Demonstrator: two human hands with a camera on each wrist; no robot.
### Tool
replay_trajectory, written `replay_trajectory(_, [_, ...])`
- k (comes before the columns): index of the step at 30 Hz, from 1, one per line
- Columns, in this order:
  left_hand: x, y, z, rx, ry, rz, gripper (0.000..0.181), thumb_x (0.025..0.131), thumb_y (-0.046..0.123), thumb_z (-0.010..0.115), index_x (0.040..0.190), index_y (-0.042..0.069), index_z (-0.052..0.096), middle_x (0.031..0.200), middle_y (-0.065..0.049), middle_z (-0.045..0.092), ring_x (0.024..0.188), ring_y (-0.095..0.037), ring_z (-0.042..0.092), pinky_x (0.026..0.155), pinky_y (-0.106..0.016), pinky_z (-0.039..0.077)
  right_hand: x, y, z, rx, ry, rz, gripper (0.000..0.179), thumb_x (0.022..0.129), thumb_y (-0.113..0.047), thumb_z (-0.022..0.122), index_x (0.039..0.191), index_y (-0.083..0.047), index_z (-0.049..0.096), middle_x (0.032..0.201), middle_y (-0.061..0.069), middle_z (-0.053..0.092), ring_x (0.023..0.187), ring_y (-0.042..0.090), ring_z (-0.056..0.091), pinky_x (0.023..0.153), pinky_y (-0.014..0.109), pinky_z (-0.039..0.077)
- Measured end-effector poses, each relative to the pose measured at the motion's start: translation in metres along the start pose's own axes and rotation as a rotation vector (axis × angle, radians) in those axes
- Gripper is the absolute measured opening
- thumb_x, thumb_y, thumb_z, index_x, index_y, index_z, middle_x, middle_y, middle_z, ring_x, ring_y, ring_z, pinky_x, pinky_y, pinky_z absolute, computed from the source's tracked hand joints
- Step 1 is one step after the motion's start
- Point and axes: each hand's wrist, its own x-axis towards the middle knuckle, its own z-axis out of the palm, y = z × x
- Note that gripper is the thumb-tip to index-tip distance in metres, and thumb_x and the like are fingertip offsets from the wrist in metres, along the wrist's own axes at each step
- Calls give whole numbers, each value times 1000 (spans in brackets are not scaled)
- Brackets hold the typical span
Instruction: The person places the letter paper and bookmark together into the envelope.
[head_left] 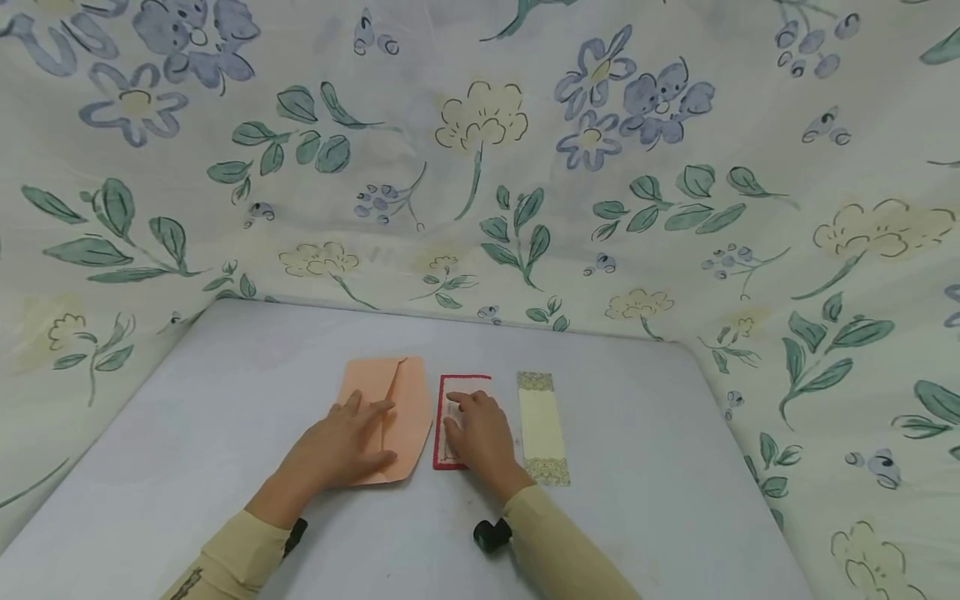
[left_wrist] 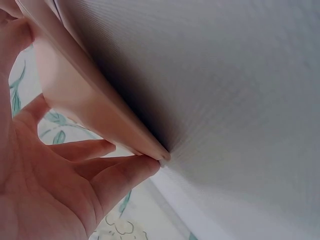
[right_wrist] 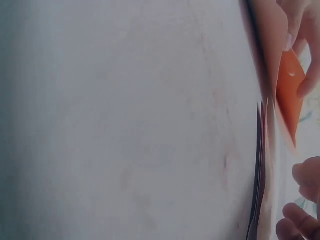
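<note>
A peach paper envelope (head_left: 408,450) with overlapping folded flaps lies on the table. My left hand (head_left: 341,442) rests on it with fingers spread; in the left wrist view the fingertips touch the peach paper (left_wrist: 75,95) along its edge. To the right, a card with a red border (head_left: 437,433) lies partly hidden under my right hand (head_left: 483,433). In the right wrist view, the right fingers (right_wrist: 300,220) are loosely bent beside the card's raised edge (right_wrist: 261,170), with a small gap. The envelope's orange inside (right_wrist: 290,80) shows there.
A cream strip with patterned ends (head_left: 542,425) lies right of the red-bordered card. The white table (head_left: 645,500) meets a floral cloth (head_left: 420,275) at the back and sides. A black wrist device (head_left: 491,536) hangs by the right sleeve.
</note>
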Motion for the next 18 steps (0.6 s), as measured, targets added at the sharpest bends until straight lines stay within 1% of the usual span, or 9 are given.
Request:
replay_trajectory(5, [0, 1, -1, -3, -4, 4, 74, 85, 47, 78, 147, 14, 53, 149, -42, 36, 125, -70, 42, 90, -72, 46, -1, 6, -4, -36, 29, 48, 42, 96, -31, 70, 136, -19, 66, 123, 6, 65, 110, 23, 61, 96, 41, 52])
replay_trajectory(10, [1, 0, -1, 2, -1, 13, 73, 86, 47, 77, 146, 14, 53, 148, -43, 36, 124, -70, 43, 89, -71, 47, -2, 10, -6, -51, 56, 91, 47, 93, -35, 73, 136, -17, 65, 129, 9, 63, 113, 27, 59, 97, 44, 50])
replay_trajectory(14, [1, 0, -1, 4, 0, 7, 73, 86, 47, 77, 146, 14, 53, 148, -43, 37, 124, -70, 43, 89, -71, 47, -1, 12, -5, -43, 38, 154, 56, 91, -40, 75, 141, -18, 61, 134, 10, 60, 119, 28, 56, 102, 46, 47])
replay_trajectory(18, [1, 1, -1, -1, -4, 2, 73, 86, 47, 77, 146, 14, 53, 148, -43, 37, 124, -70, 43, 90, -72, 47, -2, 13, -4, -43, 27, 206, 64, 89, -43, 77, 145, -20, 57, 137, 10, 57, 122, 28, 55, 103, 47, 47])
